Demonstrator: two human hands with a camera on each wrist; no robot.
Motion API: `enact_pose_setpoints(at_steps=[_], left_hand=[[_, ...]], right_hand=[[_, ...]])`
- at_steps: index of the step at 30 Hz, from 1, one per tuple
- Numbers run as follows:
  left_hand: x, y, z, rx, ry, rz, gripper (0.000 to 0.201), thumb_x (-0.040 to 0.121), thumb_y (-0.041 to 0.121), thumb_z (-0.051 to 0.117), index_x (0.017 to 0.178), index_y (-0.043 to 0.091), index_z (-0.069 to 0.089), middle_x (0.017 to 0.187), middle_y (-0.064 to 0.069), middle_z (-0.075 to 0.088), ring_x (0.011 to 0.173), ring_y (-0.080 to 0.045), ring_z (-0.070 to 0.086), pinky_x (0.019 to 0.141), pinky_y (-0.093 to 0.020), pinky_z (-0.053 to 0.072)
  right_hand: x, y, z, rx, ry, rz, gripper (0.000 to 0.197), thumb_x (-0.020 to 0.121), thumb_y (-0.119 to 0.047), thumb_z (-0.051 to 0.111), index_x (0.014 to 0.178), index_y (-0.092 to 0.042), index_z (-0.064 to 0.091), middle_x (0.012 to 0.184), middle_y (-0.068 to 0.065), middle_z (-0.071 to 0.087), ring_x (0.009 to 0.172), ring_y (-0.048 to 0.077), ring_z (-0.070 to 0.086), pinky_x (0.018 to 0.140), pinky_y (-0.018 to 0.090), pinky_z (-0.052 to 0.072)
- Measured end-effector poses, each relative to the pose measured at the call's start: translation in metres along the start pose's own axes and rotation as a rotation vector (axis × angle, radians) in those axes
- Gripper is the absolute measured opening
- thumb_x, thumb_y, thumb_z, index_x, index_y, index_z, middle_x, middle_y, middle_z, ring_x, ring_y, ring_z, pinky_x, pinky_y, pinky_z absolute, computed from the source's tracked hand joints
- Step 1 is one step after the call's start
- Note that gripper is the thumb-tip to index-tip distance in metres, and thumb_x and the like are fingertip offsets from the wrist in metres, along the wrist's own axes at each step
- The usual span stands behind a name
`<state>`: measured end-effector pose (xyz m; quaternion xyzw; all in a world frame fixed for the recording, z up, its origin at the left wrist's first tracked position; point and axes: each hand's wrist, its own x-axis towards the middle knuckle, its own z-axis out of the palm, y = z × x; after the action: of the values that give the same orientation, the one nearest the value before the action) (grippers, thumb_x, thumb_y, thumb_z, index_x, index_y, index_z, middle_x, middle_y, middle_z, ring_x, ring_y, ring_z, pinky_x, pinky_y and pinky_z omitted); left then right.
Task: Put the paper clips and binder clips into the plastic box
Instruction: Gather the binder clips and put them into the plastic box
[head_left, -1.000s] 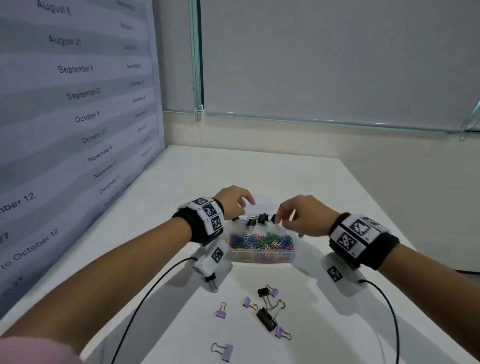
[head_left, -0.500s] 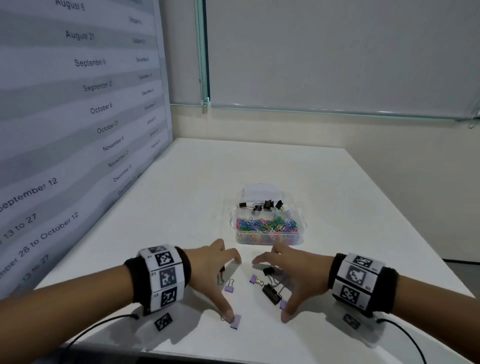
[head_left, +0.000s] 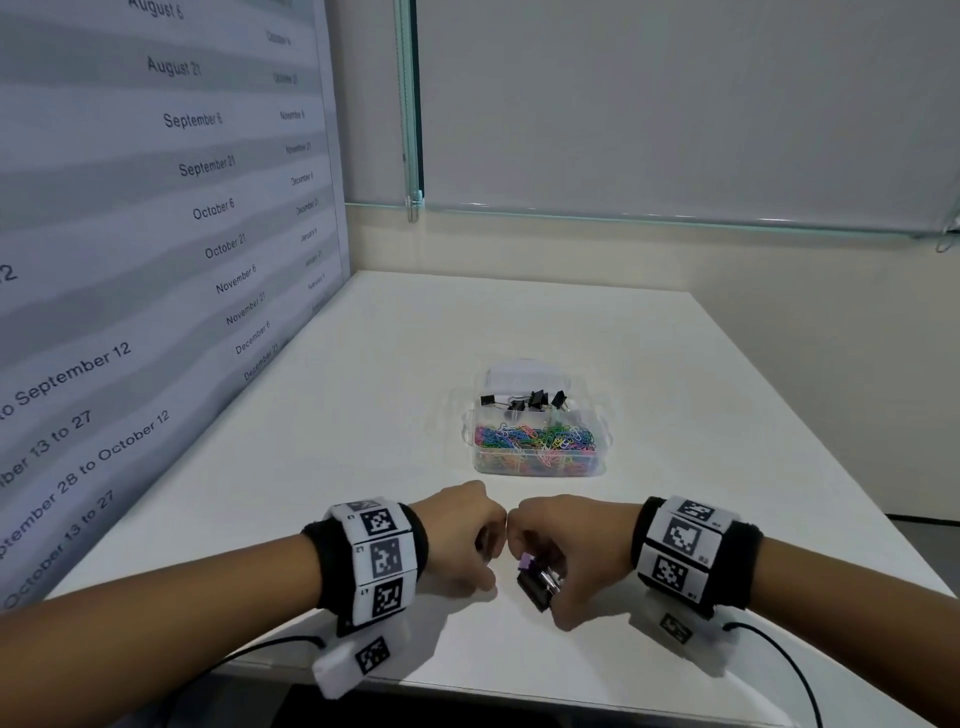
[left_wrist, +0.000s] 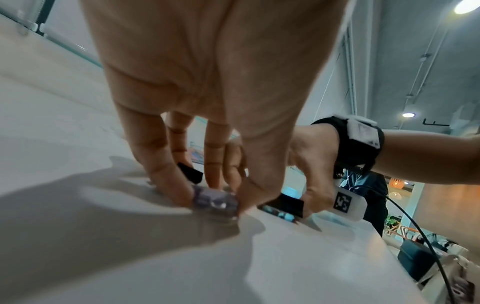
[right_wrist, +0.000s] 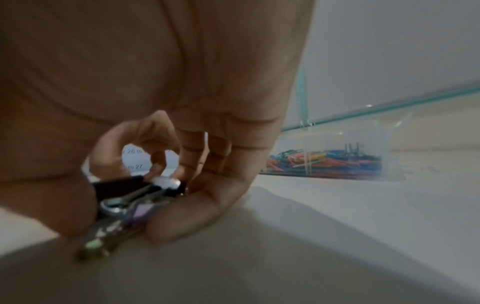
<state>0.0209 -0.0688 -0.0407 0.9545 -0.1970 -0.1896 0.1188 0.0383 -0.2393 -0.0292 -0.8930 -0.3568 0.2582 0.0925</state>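
**Both hands gathering the last binder clips near the table's front edge**

Binder clips (head_left: 537, 579): a small bunch sits at the front edge of the table (head_left: 519, 322), bunched under both hands. Right hand (head_left: 571, 551) curls its fingers and thumb round a black clip plus a purple one, wire handles poking out below the palm in the right wrist view; fingertips scrape the surface, likely to scoop several in one go. Left hand (head_left: 457, 535) is fisted, knuckles touching the right hand's; in the left wrist view its thumb and fingers pinch a purple binder clip (left_wrist: 215, 200) against the table, with a black one tucked behind the fingers. Hands meet in the middle, probably so clips get raked together rather than chased one by one.

Plastic box (head_left: 537, 431): open, mid-table, well beyond the hands toward the far edge. Near compartment holds a heap of coloured paper clips (head_left: 535, 439); far compartment holds a few black binder clips (head_left: 524, 401). Sorting by type looks deliberate, so the gripped clips likely belong in the far compartment.

Judgement: task nearly done; lift and carry are left.

Left wall: panel with printed dates (head_left: 156, 234).
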Motion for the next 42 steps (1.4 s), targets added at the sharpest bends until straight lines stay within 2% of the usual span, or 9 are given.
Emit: enact_pose_setpoints(at_steps=[8,12,16,19,23,27,34,39,42], left_hand=[[0.009,-0.002,-0.004,-0.041,-0.029,0.019,0.008,0.071,0.014,0.071,0.078,0.01,0.068,0.09,-0.01,0.068,0.074,-0.014,0.054,0.056,-0.018,0.039],[0.015,-0.002,-0.006,-0.055,-0.056,-0.045,0.017,0.07,0.012,0.071,0.062,0.02,0.059,0.067,0.003,0.061,0.066,-0.013,0.056,0.061,-0.023,0.046],[0.017,0.002,-0.014,-0.048,-0.034,-0.059,0.006,0.071,0.014,0.07,0.077,0.012,0.07,0.068,0.004,0.061,0.067,-0.01,0.055,0.067,-0.026,0.048],[0.018,0.001,-0.023,-0.05,-0.015,-0.062,0.009,0.074,0.012,0.067,0.08,0.008,0.072,0.061,0.007,0.058,0.061,-0.007,0.052,0.059,-0.021,0.045],[0.016,-0.003,-0.029,-0.017,-0.024,-0.061,0.013,0.074,0.013,0.065,0.084,0.007,0.073,0.077,-0.003,0.066,0.069,-0.012,0.055,0.053,-0.018,0.041],[0.012,-0.012,-0.025,-0.007,-0.032,-0.02,0.01,0.074,0.018,0.067,0.084,0.018,0.065,0.095,-0.001,0.068,0.076,-0.01,0.052,0.061,-0.019,0.041],[0.001,-0.022,-0.023,0.029,-0.05,-0.019,0.034,0.074,0.026,0.074,0.103,0.017,0.058,0.097,0.003,0.042,0.085,-0.014,0.046,0.074,-0.022,0.039],[0.0,-0.023,-0.026,-0.074,-0.058,0.011,0.025,0.074,0.016,0.073,0.094,0.021,0.059,0.107,-0.006,0.06,0.079,-0.012,0.048,0.057,-0.011,0.036],[0.003,-0.022,-0.023,-0.097,-0.069,-0.012,0.03,0.066,0.011,0.075,0.086,0.022,0.055,0.084,0.007,0.053,0.063,-0.007,0.047,0.046,-0.009,0.035]], right_hand=[[-0.005,-0.002,0.0,-0.123,-0.017,0.029,0.043,0.055,-0.013,0.071,0.086,-0.017,0.042,0.091,0.002,0.053,0.074,0.023,0.05,0.058,0.039,0.045],[0.0,0.006,0.005,-0.111,0.028,0.051,0.031,0.056,-0.013,0.065,0.079,-0.021,0.045,0.084,-0.006,0.045,0.069,0.019,0.048,0.054,0.032,0.041],[0.005,0.019,0.001,-0.019,0.047,0.058,0.019,0.053,-0.015,0.065,0.069,-0.017,0.056,0.086,-0.003,0.049,0.072,0.022,0.054,0.06,0.04,0.051],[0.008,0.028,-0.007,0.029,0.043,0.095,0.018,0.052,-0.017,0.072,0.061,-0.021,0.057,0.086,-0.001,0.057,0.079,0.023,0.06,0.06,0.035,0.05],[0.008,0.037,-0.031,0.093,0.064,0.125,0.021,0.059,-0.015,0.073,0.059,-0.026,0.055,0.079,0.004,0.066,0.067,0.015,0.06,0.061,0.028,0.051],[0.008,0.039,-0.079,0.138,0.18,0.135,0.015,0.065,-0.016,0.072,0.067,-0.021,0.057,0.069,-0.002,0.061,0.055,0.007,0.057,0.054,0.016,0.043],[0.051,0.064,-0.134,0.263,0.442,0.248,0.013,0.072,-0.007,0.07,0.069,-0.012,0.058,0.067,0.002,0.061,0.052,0.01,0.064,0.056,0.023,0.055],[0.084,0.08,-0.124,0.24,0.485,0.323,0.024,0.072,-0.004,0.071,0.092,-0.017,0.067,0.095,0.009,0.068,0.074,0.019,0.063,0.058,0.023,0.05],[0.083,0.084,-0.121,0.196,0.481,0.322,0.043,0.075,0.0,0.067,0.112,-0.022,0.065,0.111,0.007,0.065,0.086,0.018,0.059,0.067,0.025,0.047]])
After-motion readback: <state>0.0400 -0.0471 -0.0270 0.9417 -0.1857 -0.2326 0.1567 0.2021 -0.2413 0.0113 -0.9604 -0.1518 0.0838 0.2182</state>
